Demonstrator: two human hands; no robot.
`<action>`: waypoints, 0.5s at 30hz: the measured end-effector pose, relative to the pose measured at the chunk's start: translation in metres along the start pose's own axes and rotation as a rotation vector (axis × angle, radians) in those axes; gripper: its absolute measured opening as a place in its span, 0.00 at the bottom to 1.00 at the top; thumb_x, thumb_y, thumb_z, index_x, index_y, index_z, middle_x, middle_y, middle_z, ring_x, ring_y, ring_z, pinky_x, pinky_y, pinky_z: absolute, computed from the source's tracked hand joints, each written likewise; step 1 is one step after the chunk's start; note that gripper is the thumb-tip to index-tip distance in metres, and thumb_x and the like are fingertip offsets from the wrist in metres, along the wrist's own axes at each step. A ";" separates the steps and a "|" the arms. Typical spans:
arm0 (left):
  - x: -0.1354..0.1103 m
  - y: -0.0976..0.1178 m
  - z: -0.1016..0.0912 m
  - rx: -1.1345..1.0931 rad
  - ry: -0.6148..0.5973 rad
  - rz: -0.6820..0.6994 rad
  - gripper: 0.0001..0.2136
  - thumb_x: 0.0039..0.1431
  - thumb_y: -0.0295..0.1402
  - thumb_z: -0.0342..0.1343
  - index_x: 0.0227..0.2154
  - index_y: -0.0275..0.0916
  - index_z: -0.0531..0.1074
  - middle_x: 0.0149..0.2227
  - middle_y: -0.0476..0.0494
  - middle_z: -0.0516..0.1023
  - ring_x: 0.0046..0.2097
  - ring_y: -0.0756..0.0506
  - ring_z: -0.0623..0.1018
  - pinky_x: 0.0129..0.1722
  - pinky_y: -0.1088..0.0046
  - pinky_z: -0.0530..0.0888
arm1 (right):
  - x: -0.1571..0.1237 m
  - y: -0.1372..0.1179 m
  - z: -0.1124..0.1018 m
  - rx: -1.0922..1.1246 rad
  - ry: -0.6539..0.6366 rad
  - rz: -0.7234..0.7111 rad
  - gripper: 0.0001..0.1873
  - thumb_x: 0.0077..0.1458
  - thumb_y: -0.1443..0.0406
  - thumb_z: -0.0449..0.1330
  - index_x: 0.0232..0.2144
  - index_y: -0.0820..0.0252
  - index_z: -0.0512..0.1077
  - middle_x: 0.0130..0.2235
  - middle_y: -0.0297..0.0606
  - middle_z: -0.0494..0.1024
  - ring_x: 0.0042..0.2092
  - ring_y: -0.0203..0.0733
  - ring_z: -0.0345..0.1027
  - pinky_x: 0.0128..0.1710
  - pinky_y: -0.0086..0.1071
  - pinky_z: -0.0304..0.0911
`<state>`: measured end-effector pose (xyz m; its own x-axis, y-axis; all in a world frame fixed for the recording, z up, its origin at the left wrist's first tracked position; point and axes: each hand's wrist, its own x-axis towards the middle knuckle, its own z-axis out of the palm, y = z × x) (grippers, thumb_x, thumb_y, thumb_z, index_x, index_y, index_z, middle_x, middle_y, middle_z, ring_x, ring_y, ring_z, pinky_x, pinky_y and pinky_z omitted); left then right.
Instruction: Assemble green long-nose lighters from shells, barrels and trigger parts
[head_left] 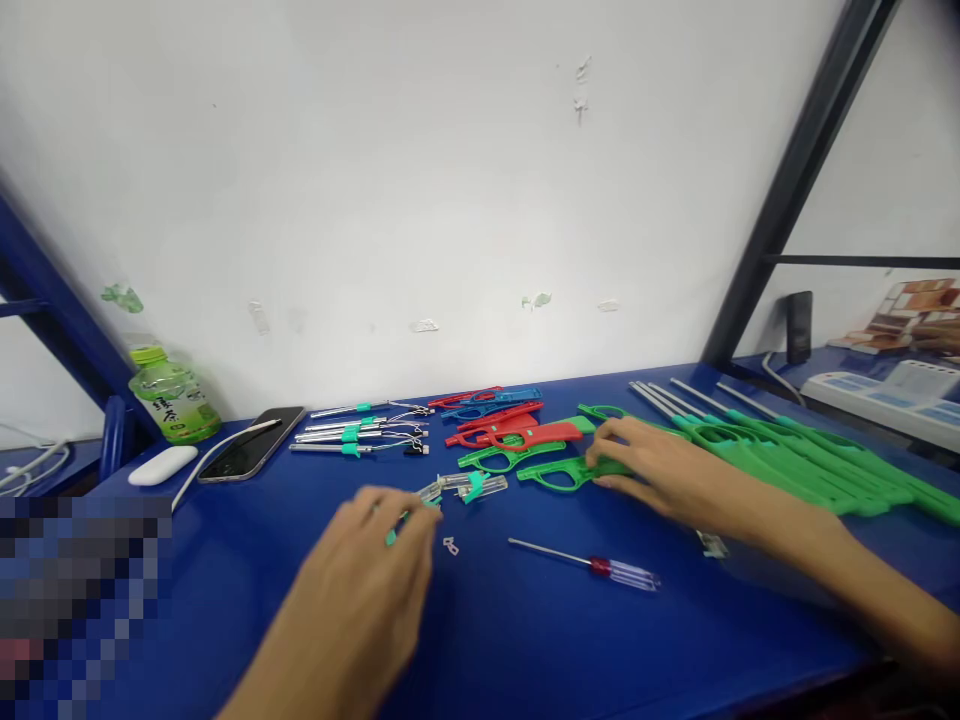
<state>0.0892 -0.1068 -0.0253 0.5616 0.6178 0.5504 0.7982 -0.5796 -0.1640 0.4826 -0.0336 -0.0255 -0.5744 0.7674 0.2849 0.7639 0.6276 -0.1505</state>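
Observation:
My right hand (649,465) has its fingers and thumb closed on the end of a green lighter casing half (559,474) lying on the blue table. My left hand (364,580) is bent over a small group of clear plastic lighter tanks (480,485) with teal parts. A teal bit shows between its curled fingers; the hand hides most of what they touch. Close to the left fingertips lies a tiny pale piece (450,546). Between the hands rests a screwdriver (622,573) with a clear and red handle. Red casing halves (536,434) lie just beyond the green one.
Metal lighter tubes with wires (352,434) lie at the back left, beside a phone (251,445), a white case (163,465) and a green bottle (174,400). Blue casing halves (491,403) sit near the wall. Green lighter bodies with tubes (810,465) spread along the right.

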 end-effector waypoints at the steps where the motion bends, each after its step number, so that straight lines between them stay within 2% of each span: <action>1: 0.007 -0.020 -0.003 0.037 -0.036 -0.025 0.14 0.75 0.26 0.47 0.50 0.40 0.78 0.46 0.39 0.83 0.48 0.38 0.82 0.49 0.52 0.83 | -0.002 -0.002 0.000 0.014 -0.004 -0.001 0.18 0.75 0.50 0.55 0.49 0.52 0.79 0.53 0.44 0.79 0.52 0.55 0.77 0.56 0.51 0.73; 2: 0.015 -0.040 -0.004 0.071 -0.082 -0.045 0.13 0.75 0.26 0.48 0.49 0.39 0.79 0.46 0.39 0.82 0.48 0.38 0.81 0.50 0.51 0.83 | -0.003 -0.004 0.000 0.029 -0.008 0.000 0.18 0.75 0.49 0.55 0.48 0.52 0.78 0.53 0.44 0.79 0.52 0.54 0.78 0.56 0.50 0.73; 4: 0.028 -0.081 -0.001 0.130 -0.170 -0.081 0.08 0.74 0.31 0.57 0.49 0.38 0.78 0.48 0.39 0.82 0.50 0.39 0.81 0.51 0.52 0.82 | -0.008 -0.008 -0.001 0.061 -0.014 0.004 0.19 0.75 0.48 0.55 0.46 0.52 0.78 0.54 0.43 0.80 0.52 0.52 0.78 0.56 0.48 0.73; 5: 0.034 -0.099 0.002 0.154 -0.220 -0.096 0.11 0.73 0.38 0.63 0.52 0.38 0.77 0.52 0.41 0.81 0.51 0.41 0.82 0.52 0.55 0.82 | -0.010 -0.010 -0.002 0.076 -0.016 0.005 0.20 0.75 0.47 0.55 0.46 0.52 0.78 0.53 0.43 0.81 0.51 0.52 0.79 0.55 0.47 0.73; 6: 0.038 -0.115 0.006 0.171 -0.262 -0.108 0.15 0.72 0.41 0.63 0.55 0.39 0.76 0.55 0.40 0.80 0.52 0.41 0.82 0.52 0.55 0.82 | -0.012 -0.012 -0.003 0.090 -0.018 0.006 0.20 0.75 0.47 0.54 0.45 0.52 0.78 0.51 0.42 0.82 0.50 0.51 0.79 0.54 0.47 0.74; 8: 0.043 -0.138 0.013 0.188 -0.325 -0.118 0.18 0.72 0.42 0.63 0.58 0.40 0.75 0.59 0.39 0.79 0.54 0.40 0.82 0.53 0.53 0.82 | -0.016 -0.014 -0.005 0.111 -0.018 0.011 0.22 0.76 0.46 0.53 0.46 0.51 0.79 0.47 0.41 0.84 0.47 0.51 0.79 0.51 0.46 0.74; 11: 0.043 -0.150 0.023 0.187 -0.377 -0.111 0.18 0.73 0.42 0.63 0.59 0.41 0.74 0.60 0.38 0.78 0.55 0.40 0.81 0.54 0.53 0.82 | -0.023 -0.012 -0.007 0.131 -0.004 0.030 0.22 0.76 0.46 0.53 0.47 0.51 0.80 0.46 0.41 0.85 0.45 0.50 0.80 0.49 0.44 0.74; 15: 0.039 -0.149 0.031 0.185 -0.400 -0.078 0.18 0.73 0.43 0.63 0.59 0.41 0.74 0.60 0.38 0.78 0.55 0.40 0.81 0.54 0.53 0.82 | -0.030 -0.008 -0.011 0.142 0.016 0.061 0.18 0.75 0.48 0.56 0.50 0.49 0.80 0.50 0.40 0.85 0.49 0.52 0.80 0.51 0.45 0.74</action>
<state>-0.0006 0.0200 -0.0046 0.5089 0.8341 0.2127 0.8468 -0.4407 -0.2978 0.4972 -0.0628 -0.0224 -0.5223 0.8033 0.2861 0.7474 0.5928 -0.3001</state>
